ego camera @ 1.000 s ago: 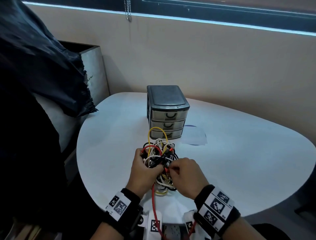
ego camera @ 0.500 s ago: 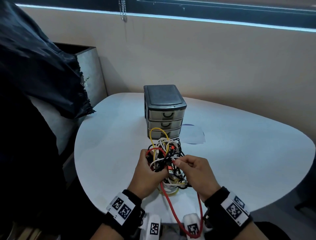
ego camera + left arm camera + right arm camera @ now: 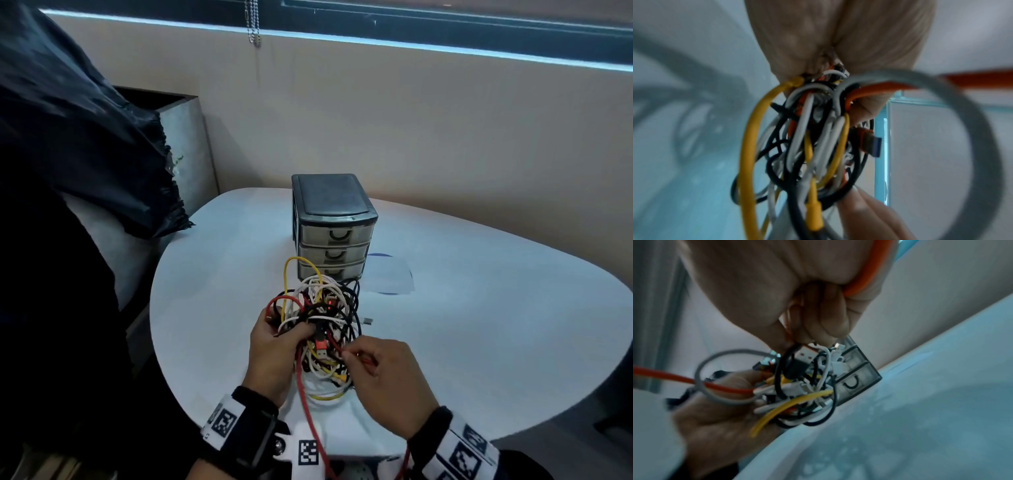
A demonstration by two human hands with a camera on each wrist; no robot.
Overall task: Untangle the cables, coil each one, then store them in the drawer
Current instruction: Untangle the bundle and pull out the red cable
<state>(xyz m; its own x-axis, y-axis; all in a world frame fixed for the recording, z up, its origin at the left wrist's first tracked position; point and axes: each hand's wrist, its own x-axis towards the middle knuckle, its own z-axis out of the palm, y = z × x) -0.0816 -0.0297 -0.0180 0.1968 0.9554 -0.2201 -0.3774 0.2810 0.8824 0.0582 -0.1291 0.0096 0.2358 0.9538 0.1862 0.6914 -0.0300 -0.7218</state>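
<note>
pale wall and a dark window strip stand behind the rounded white table [image 3: 479,325] where i work. on it, toward the far side, the small drawer unit [image 3: 334,226] has three drawers, all closed, and a sheet of paper [image 3: 390,279] lies just beside it.

nearer to me is the cable tangle [image 3: 322,318], with white, black, yellow and red cables knotted together, lifted partly off the table. my left hand [image 3: 274,356] has its fingers curled around the near left part of the bundle and holds it up. my right hand [image 3: 387,380] pinches the red cable [image 3: 310,414] at the near right edge of the knot; this cable runs through the closed fingers and hangs toward my body. a red usb plug [image 3: 321,344] sits in the middle of the knot, perhaps the other end of the same cable, but the wrist views are too blurred to be sure.

my worry: if i pull the red cable hard, the loops around it can tighten, or the plug can catch on a white loop. the whole bundle may also slide out of the left hand.
</note>
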